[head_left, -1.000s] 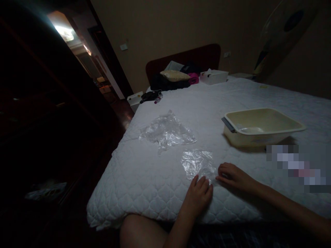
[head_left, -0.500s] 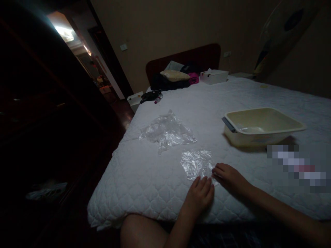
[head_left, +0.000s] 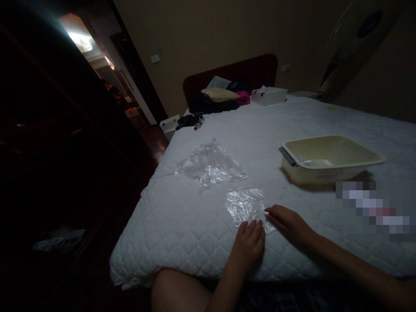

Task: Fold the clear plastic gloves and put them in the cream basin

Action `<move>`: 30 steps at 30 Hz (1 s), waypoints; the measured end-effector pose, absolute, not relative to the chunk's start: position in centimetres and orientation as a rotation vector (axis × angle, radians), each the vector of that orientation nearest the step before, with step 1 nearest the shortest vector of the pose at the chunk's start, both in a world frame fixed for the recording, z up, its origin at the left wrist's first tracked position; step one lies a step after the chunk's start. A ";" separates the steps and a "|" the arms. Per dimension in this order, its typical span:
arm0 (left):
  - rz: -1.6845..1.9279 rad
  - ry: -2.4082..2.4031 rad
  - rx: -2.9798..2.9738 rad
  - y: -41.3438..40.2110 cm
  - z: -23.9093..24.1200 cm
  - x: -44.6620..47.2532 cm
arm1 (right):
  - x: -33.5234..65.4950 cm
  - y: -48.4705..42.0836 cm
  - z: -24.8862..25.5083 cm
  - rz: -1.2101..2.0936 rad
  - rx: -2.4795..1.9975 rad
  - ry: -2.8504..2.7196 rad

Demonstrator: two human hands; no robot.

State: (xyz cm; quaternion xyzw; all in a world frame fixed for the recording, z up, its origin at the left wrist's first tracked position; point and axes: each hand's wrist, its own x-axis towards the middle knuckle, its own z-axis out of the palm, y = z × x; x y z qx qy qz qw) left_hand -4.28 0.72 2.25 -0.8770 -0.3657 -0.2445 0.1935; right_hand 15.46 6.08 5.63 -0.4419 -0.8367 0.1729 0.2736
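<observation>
A small clear plastic bag (head_left: 244, 206) lies spread on the white quilted bed, wrinkled and shiny. My left hand (head_left: 249, 243) rests palm down at its near edge, fingers stretched out flat on the plastic. From the right, my right hand (head_left: 290, 222) reaches in with its fingers together, the fingertips pinching at the bag's right side; the thumb is mostly hidden. Just beyond, a larger crumpled clear plastic bag (head_left: 212, 167) lies on the bed, apart from both hands.
A cream plastic basin (head_left: 328, 173) with a grey handle stands at the right, clear plastic inside. A blurred-out item (head_left: 373, 208) lies near it. Farther back are a white box (head_left: 269, 96), a pillow (head_left: 220, 94) and dark cloth. The bed's front edge (head_left: 188, 268) borders my leg.
Both hands have shifted slightly left, and the small plastic bag has slid a little left with them. The larger bag and the basin stay where they were.
</observation>
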 end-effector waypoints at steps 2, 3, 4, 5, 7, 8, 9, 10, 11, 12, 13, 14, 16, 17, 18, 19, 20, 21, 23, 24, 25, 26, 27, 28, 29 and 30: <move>-0.760 -0.992 -2.429 0.6 2.8 -4.4 | 15.6 6.4 6.0 0.555 -1.251 -2.128; -0.807 -0.992 -2.405 0.6 3.1 -4.6 | 15.7 6.7 6.0 0.577 -1.284 -2.069; -0.861 -1.020 -2.371 0.7 3.3 -4.9 | 15.9 7.0 6.1 0.589 -1.318 -2.016; -0.917 -1.082 -2.328 0.8 3.6 -5.3 | 16.0 7.5 6.0 0.598 -1.350 -1.968; -1.014 -1.311 -2.224 1.4 4.1 -6.3 | 16.3 8.6 5.8 0.645 -1.404 -1.899; -1.041 -1.458 -2.169 1.9 4.4 -7.0 | 16.4 9.2 5.6 0.685 -1.423 -1.878; -1.049 -1.613 -2.126 2.4 4.7 -7.6 | 16.5 9.8 5.4 0.727 -1.438 -1.865; -1.044 -1.748 -2.083 3.0 5.1 -8.2 | 16.5 10.3 5.3 0.763 -1.449 -1.859; -1.013 -1.857 -2.055 3.7 5.4 -8.8 | 16.5 10.7 5.2 0.789 -1.460 -1.858; -0.973 -1.934 -2.031 4.4 5.7 -9.3 | 16.4 11.1 5.2 0.803 -1.471 -1.862; -0.923 -1.992 -2.012 5.0 5.9 -9.6 | 16.3 11.4 5.1 0.812 -1.482 -1.870; -0.876 -2.034 -2.001 5.6 6.0 -9.8 | 16.2 11.6 5.1 0.822 -1.492 -1.880; -0.826 -2.107 -1.982 6.6 6.1 -9.8 | 15.9 12.0 5.1 0.858 -1.500 -1.895; -0.832 -2.144 -1.978 6.9 6.1 -9.7 | 15.7 12.2 5.1 0.888 -1.499 -1.892; -0.858 -2.182 -1.981 7.2 6.0 -9.6 | 15.6 12.3 5.0 0.925 -1.489 -1.880; -0.901 -2.222 -1.989 7.4 5.9 -9.5 | 15.5 12.5 4.9 0.970 -1.474 -1.860; -0.955 -2.264 -2.007 7.6 5.7 -9.4 | 15.4 12.6 4.8 1.020 -1.459 -1.837; -1.023 -2.313 -2.031 7.7 5.6 -9.4 | 15.4 12.7 4.7 1.071 -1.447 -1.816; -1.167 -2.418 -2.071 7.9 5.3 -9.5 | 15.3 12.9 4.5 1.153 -1.440 -1.770; -1.226 -2.464 -2.076 8.0 5.2 -9.6 | 15.3 12.9 4.3 1.179 -1.445 -1.750; -1.271 -2.501 -2.073 8.1 5.1 -9.7 | 15.4 12.9 4.2 1.196 -1.449 -1.736; -1.300 -2.526 -2.065 8.1 4.9 -9.8 | 15.4 12.9 4.1 1.202 -1.448 -1.725; -1.315 -2.540 -2.057 8.2 4.7 -9.9 | 15.4 12.8 4.0 1.201 -1.444 -1.720; -1.324 -2.548 -2.052 8.3 4.6 -10.0 | 15.4 12.7 3.9 1.195 -1.439 -1.723; -1.338 -2.557 -2.049 8.3 4.4 -10.1 | 15.5 12.7 3.9 1.185 -1.434 -1.727; -1.350 -2.567 -2.044 8.4 4.2 -10.1 | 15.5 12.6 3.9 1.174 -1.430 -1.728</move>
